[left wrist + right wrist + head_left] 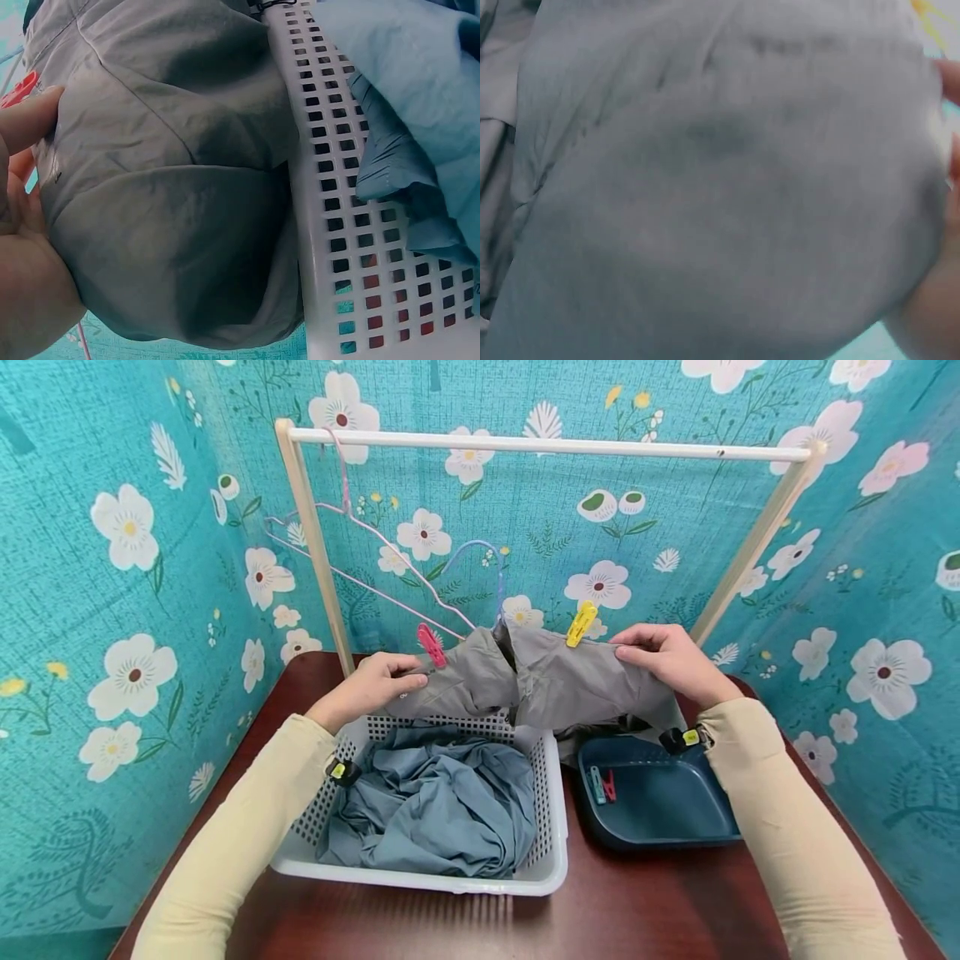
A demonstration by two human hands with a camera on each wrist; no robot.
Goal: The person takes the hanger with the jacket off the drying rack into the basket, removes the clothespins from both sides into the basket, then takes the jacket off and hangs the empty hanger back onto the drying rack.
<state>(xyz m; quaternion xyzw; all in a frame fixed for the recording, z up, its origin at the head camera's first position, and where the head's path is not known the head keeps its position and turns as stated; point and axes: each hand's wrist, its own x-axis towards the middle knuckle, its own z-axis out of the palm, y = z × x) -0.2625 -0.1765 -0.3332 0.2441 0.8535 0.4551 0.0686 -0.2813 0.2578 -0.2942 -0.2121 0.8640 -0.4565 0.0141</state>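
Note:
A grey garment [577,685] spreads between the two hands behind the white basket, with the hook of a blue hanger [500,578] rising from its middle. My left hand [375,683] pinches its left shoulder between thumb and fingers, beside a red clothespin [431,646]. On the other side my right hand [673,662] pinches the right shoulder, to the right of a yellow clothespin [581,624]. Both clothespins are clipped on the garment's upper edge. In the left wrist view, the grey cloth [172,225] hangs in folds beside the basket wall; the right wrist view is blurred, mostly filled by cloth [727,195].
The white basket [560,827] holds a crumpled blue-grey garment [442,802]. To its right stands a dark blue basin [667,842] with a teal clothespin [597,785] and a red clothespin [610,786]. A pink hanger [375,531] hangs from the rack's white bar [540,444].

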